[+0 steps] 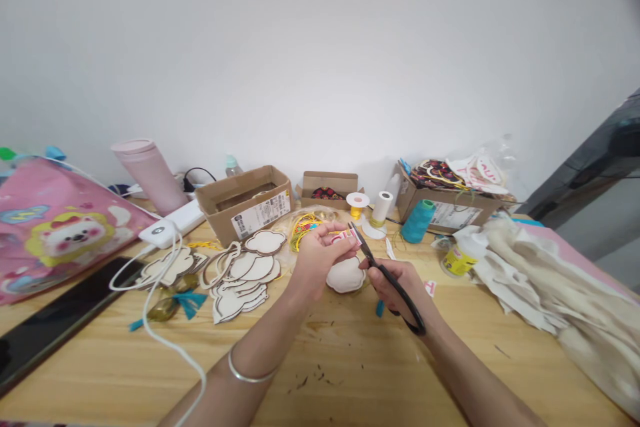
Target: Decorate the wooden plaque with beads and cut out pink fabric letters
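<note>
My left hand (323,255) pinches a small white piece with red lettering (342,237), held above the table near the middle. Black-handled scissors (376,265) are gripped in my right hand (400,283), and their blades reach the right end of the lettered piece. Under the hands lies a cream cloud-shaped piece (345,275) on the wooden table. Another small scrap with red print (429,288) rests just right of my right hand. A bit of blue material (380,308) shows beside that hand's fingers.
Cloud-shaped cutouts (245,273) lie in a pile on the left, near a white cable (167,340). Behind stand cardboard boxes (250,203), thread spools (419,220) and a pink tumbler (150,173). To the right are a glue bottle (463,257) and cream fabric (560,300).
</note>
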Demonstrator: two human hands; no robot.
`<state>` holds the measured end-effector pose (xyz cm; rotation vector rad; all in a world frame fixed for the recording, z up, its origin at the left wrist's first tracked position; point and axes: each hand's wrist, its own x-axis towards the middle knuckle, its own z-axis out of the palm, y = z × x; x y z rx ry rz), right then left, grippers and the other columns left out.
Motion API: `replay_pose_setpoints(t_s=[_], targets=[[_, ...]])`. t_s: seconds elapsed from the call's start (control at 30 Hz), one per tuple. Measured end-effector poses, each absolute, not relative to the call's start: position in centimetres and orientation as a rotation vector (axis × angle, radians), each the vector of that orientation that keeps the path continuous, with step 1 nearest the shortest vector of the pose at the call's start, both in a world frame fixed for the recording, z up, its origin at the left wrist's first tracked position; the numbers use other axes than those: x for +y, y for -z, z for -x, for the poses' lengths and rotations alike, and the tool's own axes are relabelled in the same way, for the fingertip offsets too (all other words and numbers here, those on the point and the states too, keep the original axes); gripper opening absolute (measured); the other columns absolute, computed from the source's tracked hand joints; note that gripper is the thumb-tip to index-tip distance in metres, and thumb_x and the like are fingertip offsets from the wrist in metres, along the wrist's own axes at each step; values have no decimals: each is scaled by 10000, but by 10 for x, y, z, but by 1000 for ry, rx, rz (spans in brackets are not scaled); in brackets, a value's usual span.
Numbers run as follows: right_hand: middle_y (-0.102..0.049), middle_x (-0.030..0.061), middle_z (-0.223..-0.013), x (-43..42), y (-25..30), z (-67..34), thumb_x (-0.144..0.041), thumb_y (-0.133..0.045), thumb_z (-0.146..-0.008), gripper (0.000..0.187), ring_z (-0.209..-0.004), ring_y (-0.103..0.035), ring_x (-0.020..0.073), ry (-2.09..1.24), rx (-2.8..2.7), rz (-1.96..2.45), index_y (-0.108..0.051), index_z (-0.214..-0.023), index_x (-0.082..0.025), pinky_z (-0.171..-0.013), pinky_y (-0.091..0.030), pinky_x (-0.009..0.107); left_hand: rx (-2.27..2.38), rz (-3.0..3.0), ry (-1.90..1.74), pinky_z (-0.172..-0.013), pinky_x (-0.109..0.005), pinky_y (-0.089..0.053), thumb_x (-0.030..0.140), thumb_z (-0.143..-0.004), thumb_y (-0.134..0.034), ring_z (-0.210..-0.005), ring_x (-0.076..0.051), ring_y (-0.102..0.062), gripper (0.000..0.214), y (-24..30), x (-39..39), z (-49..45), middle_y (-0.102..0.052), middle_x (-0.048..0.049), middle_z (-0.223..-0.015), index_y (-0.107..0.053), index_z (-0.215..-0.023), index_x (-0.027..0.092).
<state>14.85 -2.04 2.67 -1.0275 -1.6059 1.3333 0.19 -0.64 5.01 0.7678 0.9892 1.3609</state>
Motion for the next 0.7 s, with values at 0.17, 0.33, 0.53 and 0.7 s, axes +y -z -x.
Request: replay_pose_setpoints(t_s=[0.17,0.33,0.53,0.7], targets=[[-265,-77,-459,-20,-27,-149,-586,-548,-678,445,-376,-221,36,-1343,-1597,1022,-548,-707,-142,-338,-150,189,971,-759,-1363,-588,-198,-529,157,-562,-742,-586,-112,-638,325,-49,-6,-1,-682,-36,-657,-576,-840,128],[-284,-81,-480,-19,-24,-150,-599,-542,-681,495,-386,-218,38,-1381,-1588,986,-553,-832,-127,-345,-154,192,964,-771,-1366,-592,-183,-528,149,-594,-723,-590,-102,-639,288,-49,-7,-1,-683,-28,-665,-571,-838,130],[-337,-59,-550,-21,-22,-149,-666,-506,-665,568,-419,-246,40,-1394,-1621,885,-518,-872,-137,-368,-174,195,975,-793,-1381,-615,-195,-529,186,-585,-737,-612,-109,-642,306,-50,-7,0,-685,-35,-677,-571,-836,132],[-353,-53,-574,-21,-22,-149,-666,-495,-675,561,-430,-253,41,-1390,-1649,876,-504,-871,-140,-383,-185,197,996,-822,-1405,-623,-196,-525,190,-581,-737,-618,-104,-638,308,-51,-8,0,-682,-28,-674,-570,-833,131]])
